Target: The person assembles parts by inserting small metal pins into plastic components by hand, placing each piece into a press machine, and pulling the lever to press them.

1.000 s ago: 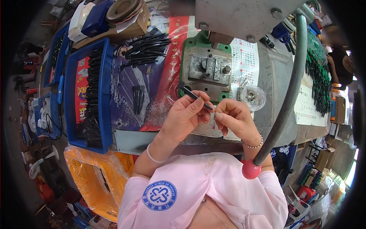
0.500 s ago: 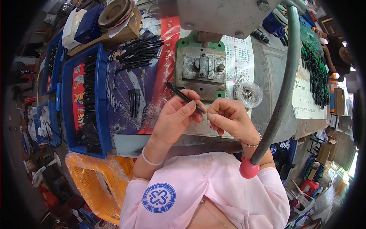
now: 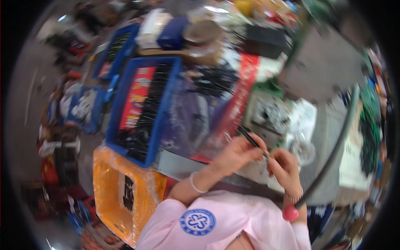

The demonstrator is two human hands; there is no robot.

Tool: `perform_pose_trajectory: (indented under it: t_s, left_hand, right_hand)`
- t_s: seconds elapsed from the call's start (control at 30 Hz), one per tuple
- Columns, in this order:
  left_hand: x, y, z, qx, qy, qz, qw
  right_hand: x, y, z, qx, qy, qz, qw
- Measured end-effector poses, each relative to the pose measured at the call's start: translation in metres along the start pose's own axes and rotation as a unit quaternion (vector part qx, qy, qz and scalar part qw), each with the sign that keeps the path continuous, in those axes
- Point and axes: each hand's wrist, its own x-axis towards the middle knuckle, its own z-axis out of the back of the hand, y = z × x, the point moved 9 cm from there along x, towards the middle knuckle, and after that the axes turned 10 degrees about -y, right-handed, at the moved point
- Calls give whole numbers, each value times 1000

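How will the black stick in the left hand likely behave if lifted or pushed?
The black stick is probably stiff, since it projects straight from the left hand. Being slim, it is likely light and easily pushed aside.

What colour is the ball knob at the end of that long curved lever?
The ball knob is pinkish red, seen in the head view.

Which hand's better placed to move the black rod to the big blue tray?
Left, most likely: the left hand grips the rod and is nearer the tray. The right hand, by the rod's near end, is farther off.
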Motion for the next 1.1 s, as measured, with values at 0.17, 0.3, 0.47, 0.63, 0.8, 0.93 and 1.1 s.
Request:
perform_pose_trajectory:
  t_s: [0.17,0.3,0.47,0.63,0.8,0.93,1.1]
  left_hand:
    - [-4,10,-16,-81,44,14,996]
    - [-12,20,-22,-170,44,50,983]
    - [-5,22,-19,-145,24,49,988]
    - [-6,10,-6,-156,-20,50,986]
    - [17,6,-1,-167,28,45,985]
    - [48,-6,13,-114,11,-1,993]
    - [95,-24,20,97,-39,-85,991]
  right_hand:
    - [-13,-3,13,60,-59,-25,996]
    - [-13,1,14,89,-67,3,994]
    - [-10,-3,15,40,-86,21,995]
    - [3,-3,3,71,-43,40,996]
    - [-5,-19,8,193,13,-2,981]
    - [-20,-38,15,100,-32,-36,994]
    - [-36,-53,9,-24,-4,-54,998]
